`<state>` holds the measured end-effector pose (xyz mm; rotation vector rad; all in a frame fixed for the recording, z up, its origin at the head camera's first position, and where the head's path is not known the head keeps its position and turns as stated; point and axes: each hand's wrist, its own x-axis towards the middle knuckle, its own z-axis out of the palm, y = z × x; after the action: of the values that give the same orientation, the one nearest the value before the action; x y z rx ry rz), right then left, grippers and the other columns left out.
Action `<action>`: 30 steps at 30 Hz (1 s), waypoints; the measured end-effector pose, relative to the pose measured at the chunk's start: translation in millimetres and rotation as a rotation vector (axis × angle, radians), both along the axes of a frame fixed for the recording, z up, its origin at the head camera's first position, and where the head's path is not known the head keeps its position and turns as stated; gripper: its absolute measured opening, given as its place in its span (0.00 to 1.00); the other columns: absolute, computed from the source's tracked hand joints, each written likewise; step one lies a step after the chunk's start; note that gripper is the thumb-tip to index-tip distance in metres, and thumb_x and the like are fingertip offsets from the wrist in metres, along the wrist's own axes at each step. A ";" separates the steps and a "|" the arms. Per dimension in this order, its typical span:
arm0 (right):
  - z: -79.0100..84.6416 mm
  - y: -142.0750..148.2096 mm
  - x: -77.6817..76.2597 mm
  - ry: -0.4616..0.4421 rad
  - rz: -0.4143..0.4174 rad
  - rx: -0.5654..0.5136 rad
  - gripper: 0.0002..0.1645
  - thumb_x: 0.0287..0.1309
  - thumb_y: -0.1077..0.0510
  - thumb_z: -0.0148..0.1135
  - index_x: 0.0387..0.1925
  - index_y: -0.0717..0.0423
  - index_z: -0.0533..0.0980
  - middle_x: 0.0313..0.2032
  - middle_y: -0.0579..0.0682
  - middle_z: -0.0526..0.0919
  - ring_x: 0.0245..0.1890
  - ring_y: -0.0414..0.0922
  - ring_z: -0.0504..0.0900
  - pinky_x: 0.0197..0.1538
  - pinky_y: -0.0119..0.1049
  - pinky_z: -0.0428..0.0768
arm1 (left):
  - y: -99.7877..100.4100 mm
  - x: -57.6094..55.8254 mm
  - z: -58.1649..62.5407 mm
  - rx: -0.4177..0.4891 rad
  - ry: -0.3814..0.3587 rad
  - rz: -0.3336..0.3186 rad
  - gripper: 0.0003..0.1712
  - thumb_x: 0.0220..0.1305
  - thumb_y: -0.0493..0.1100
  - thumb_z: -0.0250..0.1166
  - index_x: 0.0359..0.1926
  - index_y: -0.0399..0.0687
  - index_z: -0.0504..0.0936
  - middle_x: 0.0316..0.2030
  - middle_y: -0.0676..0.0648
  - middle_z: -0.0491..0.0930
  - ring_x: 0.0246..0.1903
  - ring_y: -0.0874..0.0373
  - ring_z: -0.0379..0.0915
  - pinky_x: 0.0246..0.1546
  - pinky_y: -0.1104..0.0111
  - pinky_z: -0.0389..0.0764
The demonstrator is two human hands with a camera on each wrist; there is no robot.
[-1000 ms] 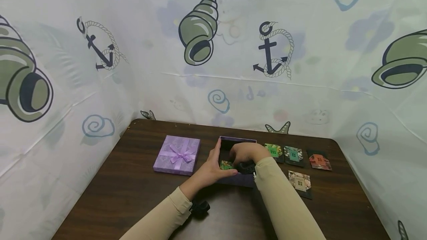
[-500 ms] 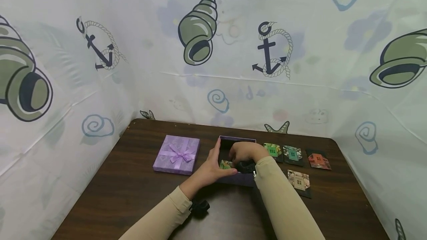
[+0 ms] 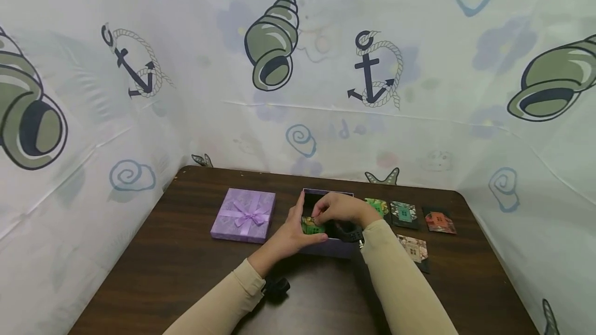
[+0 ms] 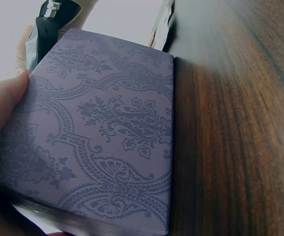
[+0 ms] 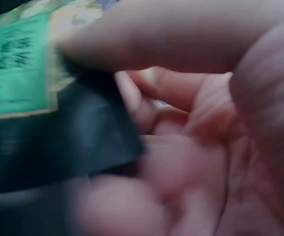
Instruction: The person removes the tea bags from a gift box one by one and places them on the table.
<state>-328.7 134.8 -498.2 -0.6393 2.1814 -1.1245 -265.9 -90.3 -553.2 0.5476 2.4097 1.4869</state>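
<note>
My left hand (image 3: 286, 237) holds the near left corner of an open purple box (image 3: 328, 248). Its fingers lie along the left wall, and the thumb is at the near rim. In the left wrist view the patterned box wall (image 4: 117, 123) fills the middle, with the thumb (image 4: 7, 98) at its edge. My right hand (image 3: 342, 208) reaches in over the box, pinching a small flat packet (image 3: 312, 227) between thumb and fingers. Up close in the right wrist view, the packet (image 5: 98, 128) is black with a green label. The right hand hides part of the box's inside.
A purple lid (image 3: 242, 216) with a ribbon bow lies left of the box. To the right lie similar packets: one green (image 3: 376, 206), one teal (image 3: 404, 215), one red (image 3: 440, 221), and a beige one (image 3: 414, 249) nearer. Patterned cloth walls (image 3: 326, 133) surround the table (image 3: 186, 262).
My right hand has risen a little and turned inside the box, and more of the green packet shows at its fingertips. My left hand keeps its place on the box.
</note>
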 end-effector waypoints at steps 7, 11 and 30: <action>-2.4 3.8 0.3 -0.009 -0.042 -0.104 0.07 0.72 0.55 0.71 0.40 0.54 0.89 0.32 0.45 0.83 0.25 0.42 0.70 0.32 0.36 0.76 | -0.7 0.3 1.5 -0.010 -0.006 0.006 0.80 0.59 0.73 0.78 0.89 0.69 0.26 0.85 0.34 0.47 0.70 0.36 0.71 0.69 0.41 0.78; -1.6 6.1 1.7 -0.001 -0.103 -0.174 0.08 0.73 0.54 0.71 0.41 0.55 0.89 0.28 0.48 0.79 0.20 0.42 0.64 0.28 0.36 0.70 | -1.3 -0.3 2.8 -0.008 -0.003 0.013 0.80 0.58 0.74 0.78 0.89 0.70 0.26 0.84 0.36 0.48 0.68 0.39 0.71 0.69 0.43 0.78; -0.4 16.4 11.5 0.039 -0.189 -0.332 0.10 0.75 0.55 0.69 0.47 0.58 0.88 0.22 0.46 0.71 0.15 0.41 0.59 0.24 0.35 0.67 | 2.9 -2.2 5.2 -0.008 -0.027 0.008 0.81 0.58 0.74 0.78 0.88 0.72 0.24 0.86 0.37 0.46 0.74 0.34 0.68 0.72 0.37 0.73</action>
<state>-317.3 151.2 -498.6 -0.6059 2.1406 -1.6073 -268.1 -87.5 -548.1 0.5132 2.3995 1.4773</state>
